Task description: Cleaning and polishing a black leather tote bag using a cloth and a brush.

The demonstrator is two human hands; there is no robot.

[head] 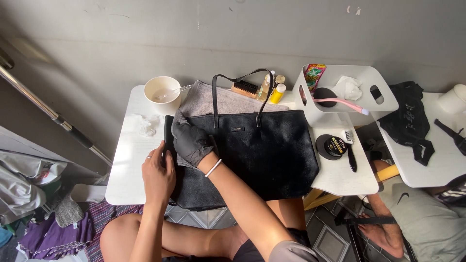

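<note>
Bare left hand (158,174) lies flat, pinning the soft, floppy black tote bag (262,150) at centre frame; gloved right hand (191,142) presses a grey cloth (182,156) on it; grip its straps

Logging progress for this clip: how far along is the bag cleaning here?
Set up: bowl, brush and bottles stand out, and a towel lies under the bag. In hand: the gloved right hand presses a grey cloth on the bag's left end while the bare left hand steadies its edge. Left: the bag's middle and right side, not yet under the cloth; whether already wiped cannot be told.
</note>
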